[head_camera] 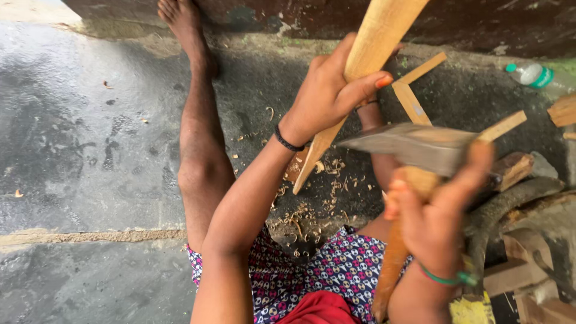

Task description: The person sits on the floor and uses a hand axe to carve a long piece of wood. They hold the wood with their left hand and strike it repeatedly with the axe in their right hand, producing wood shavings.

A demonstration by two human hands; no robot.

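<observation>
My left hand grips a long pale wooden piece that slants down from the top, its pointed lower end near the ground. A black band sits on that wrist. My right hand is closed around the orange-brown wooden handle of a chopping tool whose broad grey metal blade lies level, just right of the wooden piece. A green band circles the right wrist. The blade's edge is close to the wood; contact is unclear.
Wood shavings litter the dark ground between my legs. My bare left leg stretches forward. Cut wooden strips, logs and blocks lie at the right. A plastic bottle lies at the far right. A wet concrete floor lies left.
</observation>
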